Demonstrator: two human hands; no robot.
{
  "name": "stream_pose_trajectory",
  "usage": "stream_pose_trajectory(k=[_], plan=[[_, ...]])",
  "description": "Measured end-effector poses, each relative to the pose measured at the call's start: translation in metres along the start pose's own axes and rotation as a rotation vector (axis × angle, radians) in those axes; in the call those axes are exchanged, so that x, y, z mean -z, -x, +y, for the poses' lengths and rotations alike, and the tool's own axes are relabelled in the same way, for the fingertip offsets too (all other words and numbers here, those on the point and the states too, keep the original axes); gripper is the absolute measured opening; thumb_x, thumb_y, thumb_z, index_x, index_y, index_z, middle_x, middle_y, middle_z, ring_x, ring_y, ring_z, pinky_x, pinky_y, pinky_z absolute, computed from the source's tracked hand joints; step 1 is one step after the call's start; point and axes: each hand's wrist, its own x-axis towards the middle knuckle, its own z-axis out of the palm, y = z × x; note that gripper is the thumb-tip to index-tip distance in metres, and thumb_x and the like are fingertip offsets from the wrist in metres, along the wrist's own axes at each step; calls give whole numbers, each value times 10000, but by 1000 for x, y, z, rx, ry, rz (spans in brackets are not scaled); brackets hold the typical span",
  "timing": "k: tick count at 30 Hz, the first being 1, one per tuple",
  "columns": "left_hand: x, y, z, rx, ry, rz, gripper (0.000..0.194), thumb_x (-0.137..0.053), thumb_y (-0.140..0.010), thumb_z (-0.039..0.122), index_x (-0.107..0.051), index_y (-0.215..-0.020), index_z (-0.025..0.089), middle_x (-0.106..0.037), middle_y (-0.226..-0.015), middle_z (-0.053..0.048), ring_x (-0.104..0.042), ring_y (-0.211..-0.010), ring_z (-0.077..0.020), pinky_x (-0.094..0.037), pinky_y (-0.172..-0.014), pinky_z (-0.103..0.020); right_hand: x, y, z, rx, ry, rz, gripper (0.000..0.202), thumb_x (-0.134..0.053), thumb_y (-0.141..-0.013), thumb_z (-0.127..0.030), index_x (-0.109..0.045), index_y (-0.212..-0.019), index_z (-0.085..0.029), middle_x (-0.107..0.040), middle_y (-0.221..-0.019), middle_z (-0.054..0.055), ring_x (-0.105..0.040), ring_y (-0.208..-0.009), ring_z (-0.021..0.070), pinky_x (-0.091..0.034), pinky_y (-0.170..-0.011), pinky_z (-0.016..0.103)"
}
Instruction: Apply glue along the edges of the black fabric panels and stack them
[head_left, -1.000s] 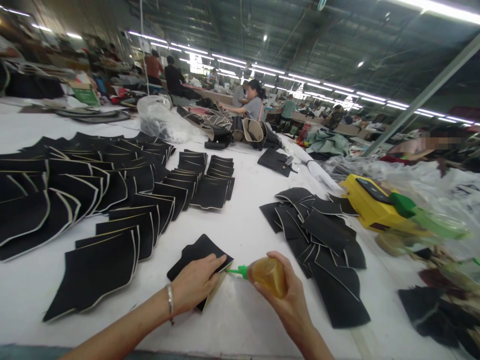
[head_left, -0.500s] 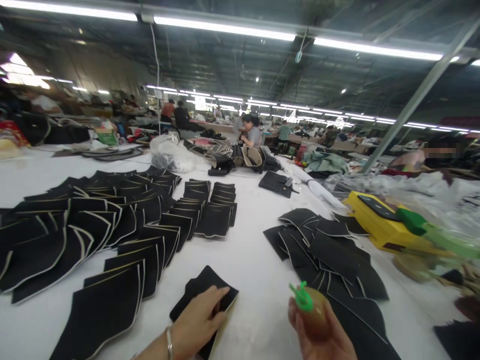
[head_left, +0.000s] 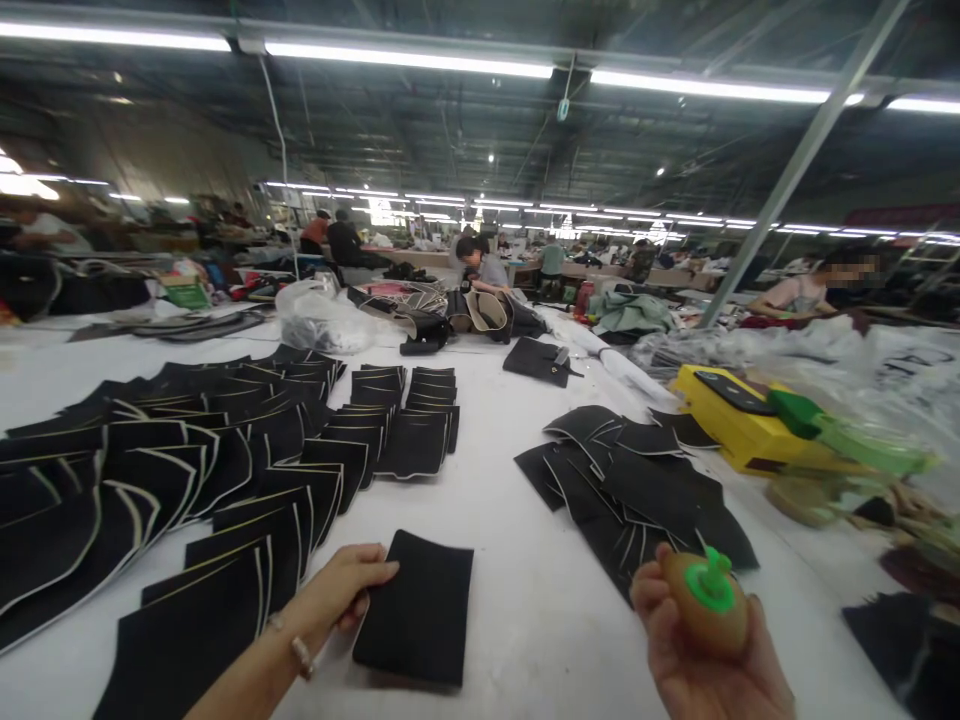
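My left hand (head_left: pixel 341 590) pinches the left edge of a black leather-like panel (head_left: pixel 420 610), thumb on its top face. The panel is a rough square, held low over the white table, with its near edge seemingly raised. In my right hand (head_left: pixel 686 685) is a rounded amber squeeze bottle (head_left: pixel 712 625) with a green nozzle, fingers wrapped round it. Just beyond that hand lies a loose pile of black panels (head_left: pixel 652 490) with pale edges. Left of my left arm, black panels (head_left: pixel 195 610) overlap in long fanned rows.
A yellow box (head_left: pixel 720 430) with a phone (head_left: pixel 733 392) on top stands at the right, beside a green tape dispenser-like object (head_left: pixel 870 445). A black flap piece (head_left: pixel 540 361) and a plastic bag (head_left: pixel 315 315) lie farther back. Other people work in the background.
My left hand has gone from pressing on the panel to gripping its left edge, and the panel has turned squarer to me. My right hand has moved right, tilting the bottle.
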Motion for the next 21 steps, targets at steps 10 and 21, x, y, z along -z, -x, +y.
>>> stream_pose_trajectory(k=[10, 21], plan=[[-7, -38, 43, 36, 886, 324, 198, -576, -801, -3, -496, -710, 154, -585, -582, 8, -638, -508, -128, -584, -522, -232, -22, 11, -4, -40, 5, -98, 893, -879, -625, -314, -433, -1394, -230, -569, -1153, 102, -630, -946, 176, -605, -785, 249], [-22, -81, 47, 5, 871, 473, 228, -462, -890, 18, -481, -703, 146, -573, -580, 4, -667, -565, -108, -584, -567, -176, -41, 20, -19, 67, -94, -134, 1036, -936, -453, -182, -428, -1355, -232, -558, -996, 53, -631, -782, 149, -621, -657, 217]])
